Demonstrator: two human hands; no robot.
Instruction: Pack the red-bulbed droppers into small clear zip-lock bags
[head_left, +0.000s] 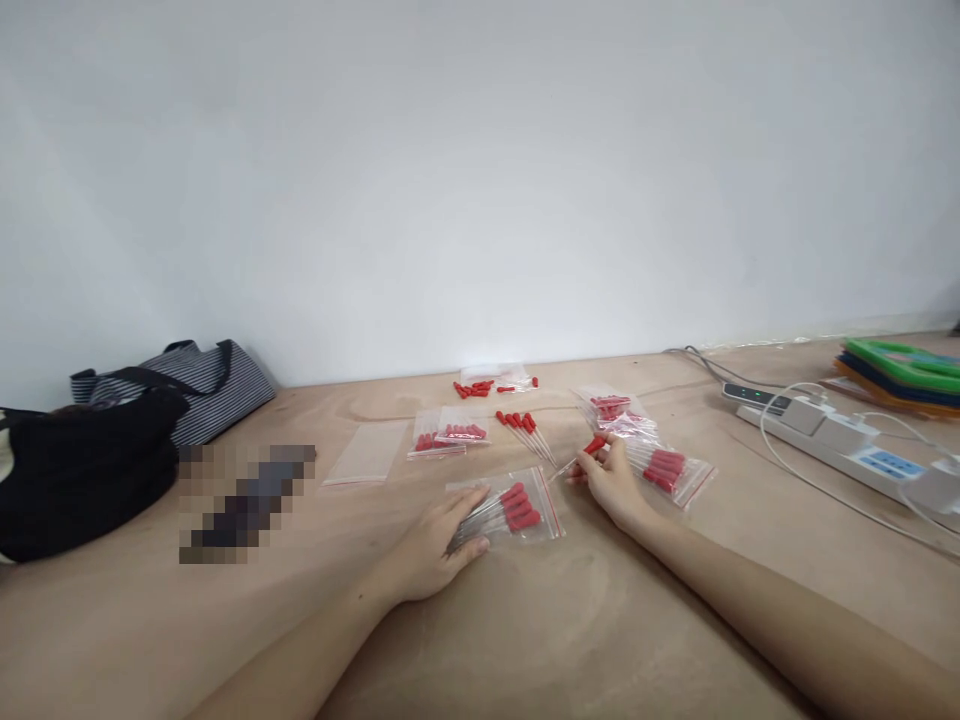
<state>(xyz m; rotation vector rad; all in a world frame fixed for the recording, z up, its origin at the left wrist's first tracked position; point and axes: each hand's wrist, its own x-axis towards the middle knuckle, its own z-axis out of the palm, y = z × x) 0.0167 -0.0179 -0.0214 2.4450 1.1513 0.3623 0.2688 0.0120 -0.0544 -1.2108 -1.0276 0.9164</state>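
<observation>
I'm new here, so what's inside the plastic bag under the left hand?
Several red-ended sticks lie inside the bag, red ends toward the right. The left hand covers part of the bag, so whatever lies beneath is hidden.

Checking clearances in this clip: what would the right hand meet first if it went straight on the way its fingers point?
The right hand would probably meet the loose, fanned red-bulbed droppers first, near their thin stems, though depth is hard to judge from this single view.
</observation>
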